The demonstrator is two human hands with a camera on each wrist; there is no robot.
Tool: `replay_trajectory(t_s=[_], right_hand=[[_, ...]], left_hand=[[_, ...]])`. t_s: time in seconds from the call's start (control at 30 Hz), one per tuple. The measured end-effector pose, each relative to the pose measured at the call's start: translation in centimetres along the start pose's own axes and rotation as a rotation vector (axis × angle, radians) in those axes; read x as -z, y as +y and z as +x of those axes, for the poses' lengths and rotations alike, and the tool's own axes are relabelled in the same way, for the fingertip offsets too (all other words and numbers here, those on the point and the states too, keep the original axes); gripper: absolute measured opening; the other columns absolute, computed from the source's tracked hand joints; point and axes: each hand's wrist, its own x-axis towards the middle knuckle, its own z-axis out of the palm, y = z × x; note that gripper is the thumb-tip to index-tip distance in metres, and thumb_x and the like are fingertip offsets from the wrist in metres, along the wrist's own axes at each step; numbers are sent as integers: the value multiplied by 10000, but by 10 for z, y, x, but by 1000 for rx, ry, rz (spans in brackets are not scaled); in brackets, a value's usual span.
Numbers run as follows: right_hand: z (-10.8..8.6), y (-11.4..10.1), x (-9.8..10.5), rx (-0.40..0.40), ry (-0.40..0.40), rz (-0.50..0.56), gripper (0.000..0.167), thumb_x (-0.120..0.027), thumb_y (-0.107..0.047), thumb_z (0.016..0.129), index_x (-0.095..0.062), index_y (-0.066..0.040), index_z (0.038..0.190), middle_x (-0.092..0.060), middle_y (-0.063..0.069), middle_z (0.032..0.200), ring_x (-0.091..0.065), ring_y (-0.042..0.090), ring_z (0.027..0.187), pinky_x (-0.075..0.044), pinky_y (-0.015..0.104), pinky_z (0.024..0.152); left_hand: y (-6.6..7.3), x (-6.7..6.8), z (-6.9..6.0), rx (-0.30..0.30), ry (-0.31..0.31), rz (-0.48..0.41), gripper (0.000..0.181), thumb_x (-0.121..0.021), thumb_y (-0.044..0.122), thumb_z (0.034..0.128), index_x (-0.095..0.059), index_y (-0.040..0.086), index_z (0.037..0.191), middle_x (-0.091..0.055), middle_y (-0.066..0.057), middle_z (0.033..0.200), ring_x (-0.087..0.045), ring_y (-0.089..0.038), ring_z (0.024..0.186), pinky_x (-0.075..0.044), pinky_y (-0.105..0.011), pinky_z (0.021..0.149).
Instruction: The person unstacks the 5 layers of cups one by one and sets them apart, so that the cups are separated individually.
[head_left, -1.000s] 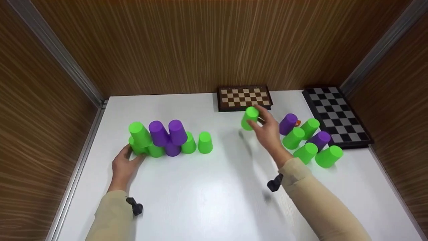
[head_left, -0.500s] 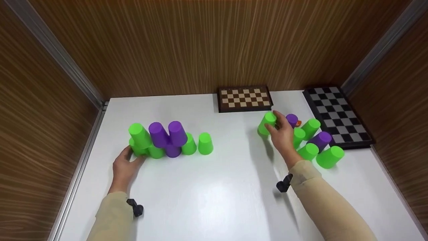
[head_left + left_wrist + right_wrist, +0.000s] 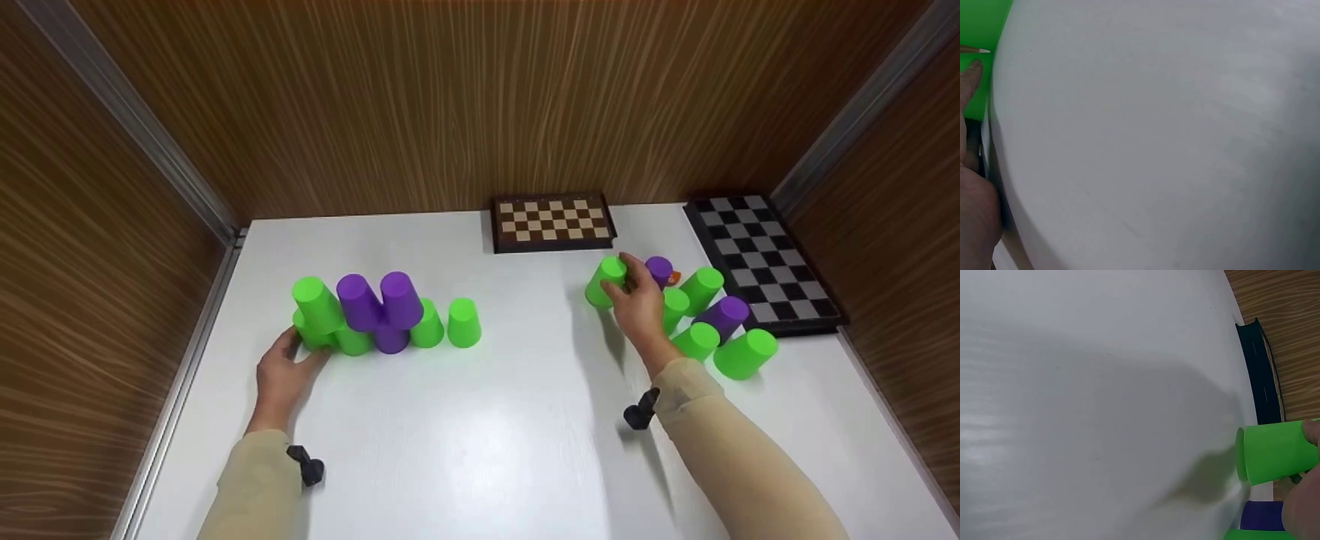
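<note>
In the head view, a two-layer stack of upside-down cups stands at the left. My left hand (image 3: 281, 375) holds the leftmost bottom green cup (image 3: 302, 332) between thumb and fingers. Above it sit an upper green cup (image 3: 316, 306) and two purple cups (image 3: 360, 304). The row's right end is a green cup (image 3: 463, 324) with nothing on it. My right hand (image 3: 639, 307) grips another upside-down green cup (image 3: 600, 291) beside the right cluster; whether it touches the table cannot be told. The right wrist view shows that held green cup (image 3: 1278, 453) with fingers on its narrow end.
Several green and purple cups, among them a green cup (image 3: 745, 354), stand upside down at the right. A small brown chessboard (image 3: 553, 223) lies at the back, a black-and-grey chessboard (image 3: 761, 255) at the right edge. Wooden panels (image 3: 420, 105) bound the white table (image 3: 450, 450).
My right hand has carried its green cup rightward and a little nearer me, up to the right cluster. The left hand stays on the stack's bottom cup.
</note>
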Motion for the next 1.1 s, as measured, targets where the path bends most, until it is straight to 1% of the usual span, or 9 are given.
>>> replay_trajectory(t_s=[0.13, 0.37, 0.6, 0.7, 0.87, 0.93, 1.0, 1.1], right_hand=[[0, 1, 0, -5, 6, -7, 627, -675, -40, 1040, -412, -25, 1609, -447, 194, 1631, -421, 345, 1509, -362, 403, 1266], [2, 0, -2, -3, 5, -43, 622, -678, -47, 1037, -421, -25, 1603, -448, 209, 1623, -424, 373, 1503, -363, 425, 1265], [4, 2, -4, 8, 8, -65, 625, -687, -39, 1025, -427, -7, 1592, -461, 234, 1604, -447, 400, 1482, -394, 437, 1247], [4, 1, -2, 7, -5, -70, 635, -680, -38, 1027, -411, -8, 1601, -458, 249, 1600, -447, 410, 1479, -399, 442, 1244], [3, -5, 3, -4, -43, -83, 670, -673, -44, 1033, -368, -24, 1629, -405, 243, 1641, -389, 406, 1519, -350, 458, 1271], [2, -9, 5, 8, -48, -91, 668, -676, -60, 1035, -372, -34, 1630, -390, 229, 1656, -362, 398, 1537, -331, 467, 1279], [1, -15, 7, 37, -44, -111, 661, -684, -84, 1036, -389, -47, 1626, -392, 212, 1662, -356, 394, 1541, -337, 488, 1274], [-3, -29, 8, 114, -20, -165, 637, -710, -134, 1030, -440, -61, 1602, -432, 178, 1646, -393, 384, 1523, -374, 517, 1250]], left_hand=[[1, 0, 0, 8, -5, 11, 842, -833, 346, 952, -417, 32, 1613, -406, -194, 1658, -345, -369, 1555, -290, -453, 1300], [0, -1, 0, 22, -7, -1, 850, -837, 348, 947, -412, 57, 1623, -405, -172, 1665, -343, -354, 1559, -285, -456, 1301], [0, -1, 1, 16, 4, 15, 812, -829, 304, 955, -428, 35, 1608, -411, -191, 1657, -343, -365, 1557, -288, -452, 1300], [-1, -2, 2, 9, 8, 18, 782, -822, 267, 961, -439, 15, 1596, -419, -203, 1649, -343, -367, 1557, -293, -437, 1299], [-1, -2, 1, 2, 12, 16, 770, -823, 268, 962, -453, 15, 1588, -433, -203, 1640, -350, -365, 1554, -293, -440, 1299], [-1, -2, 1, -2, 11, 9, 772, -827, 278, 959, -458, 20, 1586, -435, -198, 1640, -354, -361, 1553, -297, -438, 1297], [-1, -2, 1, -4, 10, 3, 778, -830, 286, 957, -458, 24, 1588, -434, -194, 1642, -356, -359, 1552, -300, -436, 1296], [0, -1, 1, -3, 7, -1, 779, -831, 290, 956, -458, 30, 1589, -435, -190, 1643, -359, -359, 1551, -302, -436, 1295]])
